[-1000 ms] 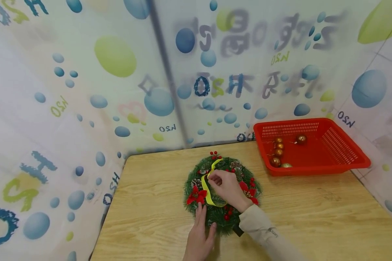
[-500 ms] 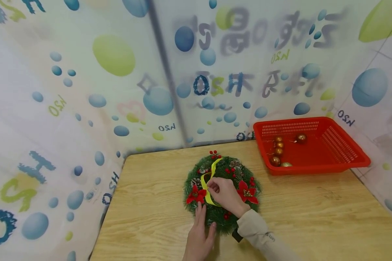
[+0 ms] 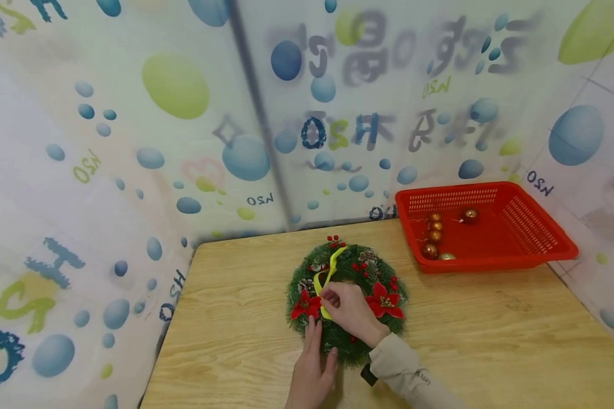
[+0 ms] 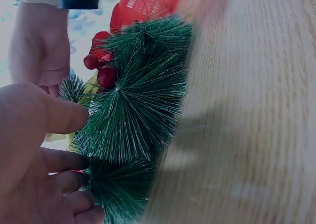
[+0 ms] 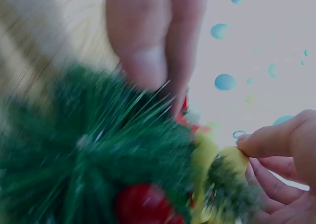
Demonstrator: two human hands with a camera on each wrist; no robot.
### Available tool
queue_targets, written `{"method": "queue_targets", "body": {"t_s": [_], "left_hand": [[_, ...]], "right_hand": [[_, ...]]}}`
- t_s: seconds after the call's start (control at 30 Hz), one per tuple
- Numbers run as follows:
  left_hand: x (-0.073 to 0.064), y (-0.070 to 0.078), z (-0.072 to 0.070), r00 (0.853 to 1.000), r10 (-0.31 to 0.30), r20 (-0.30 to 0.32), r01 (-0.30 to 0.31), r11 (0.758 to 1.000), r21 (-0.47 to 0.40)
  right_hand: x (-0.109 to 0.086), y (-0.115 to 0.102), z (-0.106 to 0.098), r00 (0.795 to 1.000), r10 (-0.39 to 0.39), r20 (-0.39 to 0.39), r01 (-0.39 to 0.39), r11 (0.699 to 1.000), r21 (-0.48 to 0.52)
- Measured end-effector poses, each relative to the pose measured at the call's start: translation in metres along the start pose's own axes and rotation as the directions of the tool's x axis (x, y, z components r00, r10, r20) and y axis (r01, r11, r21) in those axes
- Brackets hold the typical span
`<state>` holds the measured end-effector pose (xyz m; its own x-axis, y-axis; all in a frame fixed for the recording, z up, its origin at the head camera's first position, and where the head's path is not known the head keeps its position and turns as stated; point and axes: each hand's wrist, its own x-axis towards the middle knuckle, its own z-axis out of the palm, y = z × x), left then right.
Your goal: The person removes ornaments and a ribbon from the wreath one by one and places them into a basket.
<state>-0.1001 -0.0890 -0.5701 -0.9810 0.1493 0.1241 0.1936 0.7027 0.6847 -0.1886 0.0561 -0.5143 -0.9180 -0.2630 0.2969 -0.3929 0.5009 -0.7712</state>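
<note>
A green wreath (image 3: pixel 349 351) lies on the wooden table, trimmed with red poinsettias (image 3: pixel 385 300), red berries (image 3: pixel 336 241) and pinecones. Across its left half runs a yellow ribbon (image 3: pixel 335 262). My right hand (image 3: pixel 352 309) reaches over the wreath and pinches the ribbon (image 5: pixel 236 160) between thumb and fingertips, close to the left poinsettia (image 3: pixel 305 305). At the wreath's near left edge rests my left hand (image 3: pixel 313 366), fingers extended. The left wrist view has its thumb and fingers touching the green bristles (image 4: pixel 131 115).
A red plastic basket (image 3: pixel 537 258) stands at the back right of the table (image 3: pixel 235 318). Inside it are several gold-brown ball ornaments (image 3: pixel 430 251), most along its left side. A patterned curtain (image 3: pixel 184 159) hangs behind and to the left of the table.
My right hand has moved a little toward the near left, still pinching the ribbon, whose lower loop now shows less. My left hand stays at the wreath's edge.
</note>
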Motion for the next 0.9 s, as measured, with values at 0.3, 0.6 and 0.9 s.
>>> {"method": "queue_targets", "body": {"t_s": [0.3, 0.6, 0.9], "left_hand": [[-0.001, -0.001, -0.001, 1.0, 0.002, -0.012, -0.002, 1.0, 0.006], [0.0, 0.0, 0.0, 1.0, 0.009, -0.023, -0.008, 1.0, 0.015], [-0.001, 0.0, -0.001, 1.0, -0.005, 0.004, 0.005, 1.0, -0.011]], "right_hand": [[0.008, 0.016, 0.003, 0.997, 0.063, -0.052, -0.067, 0.995, -0.072], [0.011, 0.016, 0.008, 0.996, 0.084, -0.012, -0.085, 0.99, -0.112], [0.013, 0.017, 0.006, 0.994, 0.1, -0.035, -0.102, 0.992, -0.078]]}}
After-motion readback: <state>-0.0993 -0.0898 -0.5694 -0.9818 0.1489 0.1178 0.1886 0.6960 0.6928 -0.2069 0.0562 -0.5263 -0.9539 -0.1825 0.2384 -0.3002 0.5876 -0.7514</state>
